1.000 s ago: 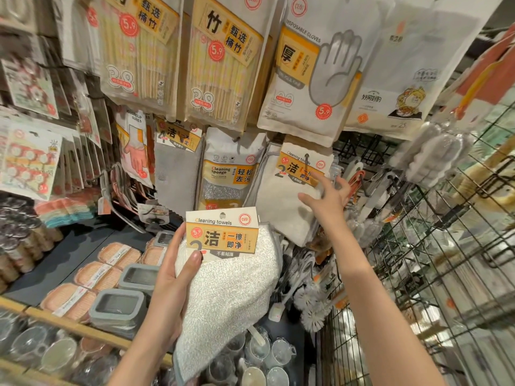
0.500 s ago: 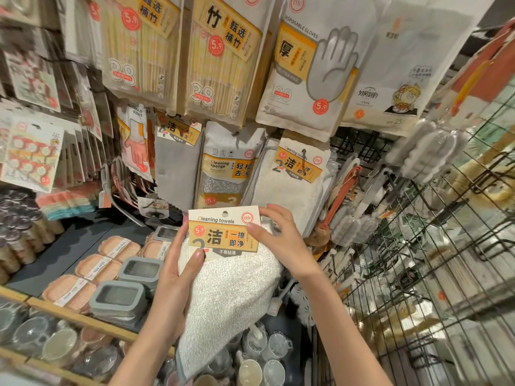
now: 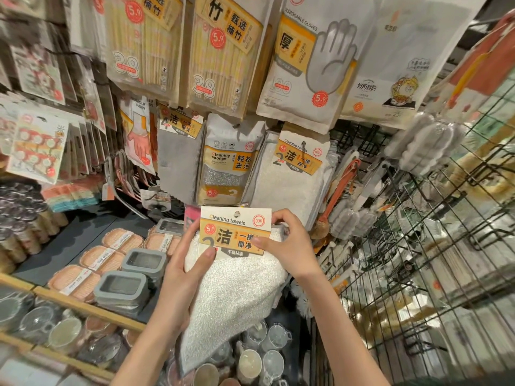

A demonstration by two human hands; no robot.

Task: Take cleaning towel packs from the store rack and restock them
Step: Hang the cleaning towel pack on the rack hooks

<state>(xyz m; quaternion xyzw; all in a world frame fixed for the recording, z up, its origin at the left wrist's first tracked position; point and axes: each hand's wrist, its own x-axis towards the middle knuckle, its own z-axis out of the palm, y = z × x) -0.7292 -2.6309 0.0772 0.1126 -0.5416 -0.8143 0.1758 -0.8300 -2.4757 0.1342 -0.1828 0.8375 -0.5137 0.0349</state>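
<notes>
A white cleaning towel pack (image 3: 237,285) with an orange and white header card is in front of me, below the rack. My left hand (image 3: 184,277) grips its left side, thumb on the front. My right hand (image 3: 289,246) pinches the right end of the header card. A second cleaning towel pack (image 3: 289,182) of the same kind hangs on the store rack (image 3: 359,140) just above, apart from both hands.
A cleaning sponge pack (image 3: 225,165) and grey cloth pack (image 3: 175,157) hang left of the hung towels; chopsticks and a disposable gloves pack (image 3: 309,62) hang above. Brushes (image 3: 334,201) and a black wire grid (image 3: 418,246) stand right. Soap dishes (image 3: 131,263) and glass cups (image 3: 267,358) sit on shelves below.
My right hand came down from the hanging towel pack on the rack and took hold of the header card of the pack in my left hand. The left hand kept its hold.
</notes>
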